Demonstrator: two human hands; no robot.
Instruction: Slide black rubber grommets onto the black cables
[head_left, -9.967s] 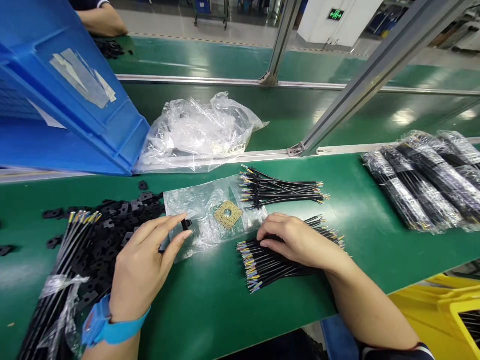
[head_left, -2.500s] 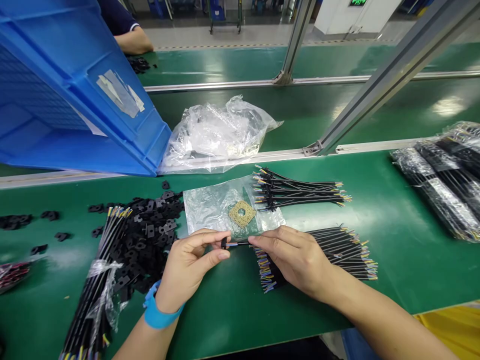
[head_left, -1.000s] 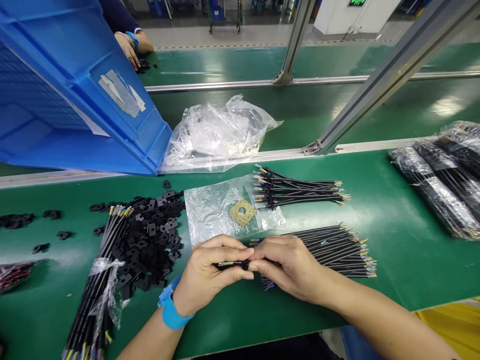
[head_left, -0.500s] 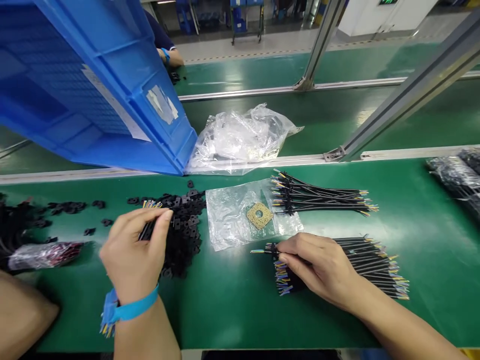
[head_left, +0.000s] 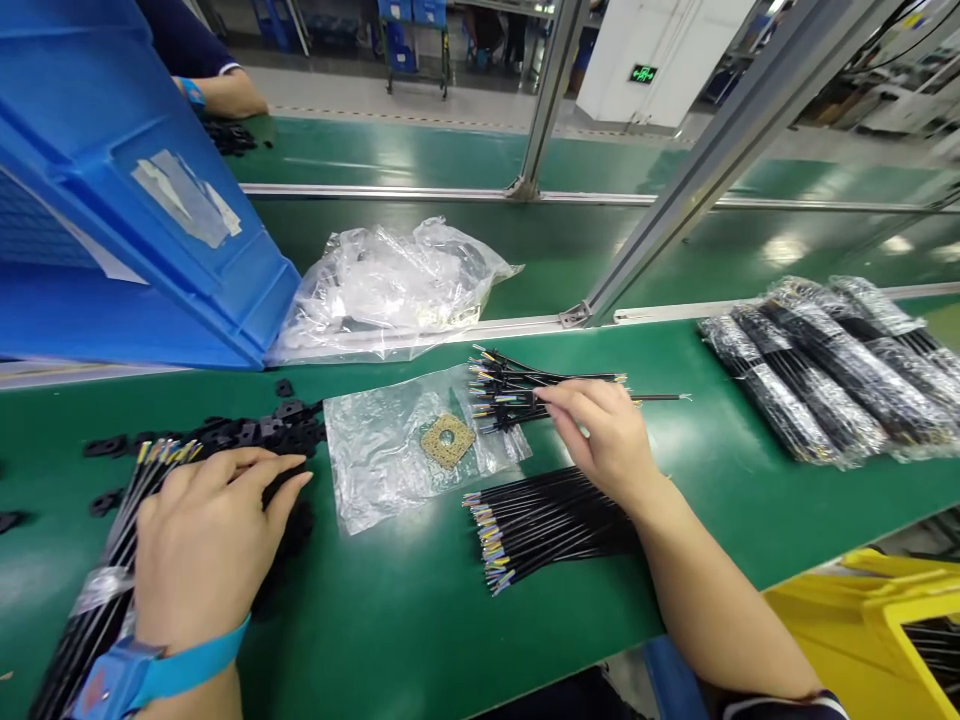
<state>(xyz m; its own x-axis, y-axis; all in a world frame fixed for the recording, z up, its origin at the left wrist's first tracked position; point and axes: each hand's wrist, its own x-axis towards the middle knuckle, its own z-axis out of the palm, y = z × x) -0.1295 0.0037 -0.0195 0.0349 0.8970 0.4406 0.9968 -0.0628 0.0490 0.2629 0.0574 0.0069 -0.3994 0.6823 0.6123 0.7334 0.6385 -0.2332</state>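
My right hand (head_left: pixel 604 435) is closed on a black cable (head_left: pixel 660 398) with stripped ends, over the upper cable pile (head_left: pixel 517 375), where black pieces sit near the wire ends. Just below lies a wider row of black cables (head_left: pixel 555 520) with coloured wire ends. My left hand (head_left: pixel 206 525), with a blue wrist strap, hovers at the heap of small black parts (head_left: pixel 296 425). Its thumb and forefinger are nearly together; whether something is between them is hidden. A cable bundle (head_left: pixel 94 610) passes beneath that hand.
A clear bag (head_left: pixel 367 470) bears a tan square piece with a hole (head_left: pixel 448 440). A blue crate (head_left: pixel 202 270), crumpled plastic (head_left: pixel 397 280) and a metal post (head_left: pixel 675 190) stand behind. Wrapped bundles (head_left: pixel 825 370) and a yellow bin (head_left: pixel 847 620) are right. Across, a person's forearm (head_left: pixel 232 95) shows.
The view has swung right. My right hand has moved from the lower cable row to the upper pile with a cable. My left hand stays by the black parts, lower in view.
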